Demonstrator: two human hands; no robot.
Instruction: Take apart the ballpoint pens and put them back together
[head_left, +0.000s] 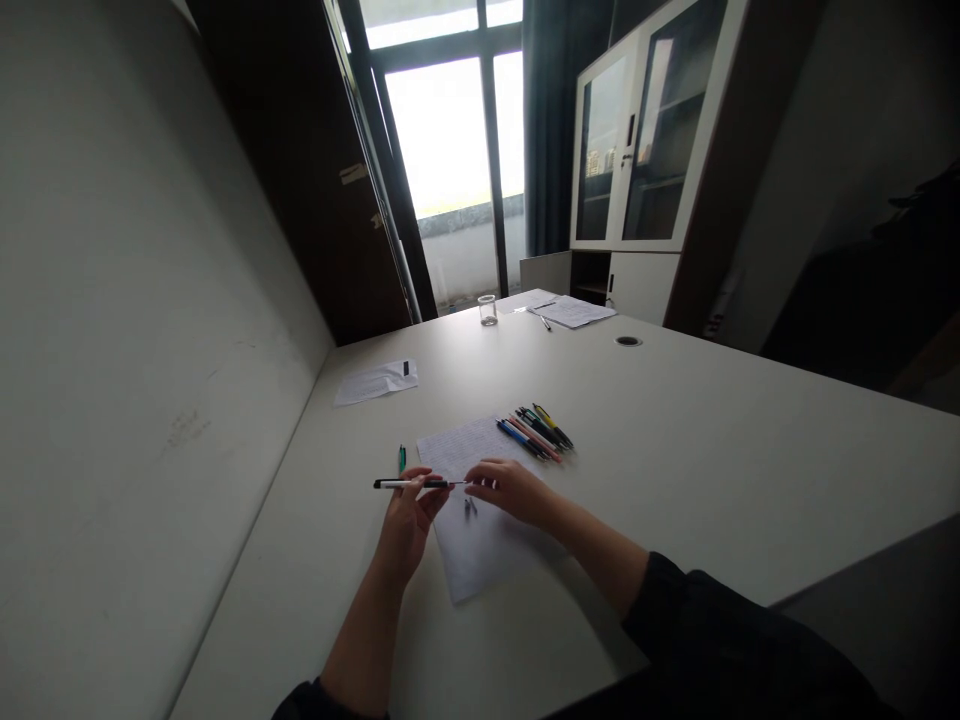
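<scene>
My left hand (409, 515) is closed around a black-and-white pen (409, 484), held level above the paper. A thin refill (458, 484) sticks out of the pen's right end. My right hand (510, 490) pinches the far end of that refill between thumb and fingers. Below the hands, a lined sheet of paper (472, 560) covered in writing lies on the table. On it, small dark pen parts (470, 508) sit just under the right fingertips. A green pen piece (402, 458) lies beyond the left hand, beside the sheet.
Several pens (534, 432) lie bunched past my right hand, partly on the sheet. A crumpled paper (379, 381) is at the left. A glass (488, 311) and more papers (577, 311) stand at the table's far end, near a cable hole (628, 341). A wall (150, 400) borders the left edge.
</scene>
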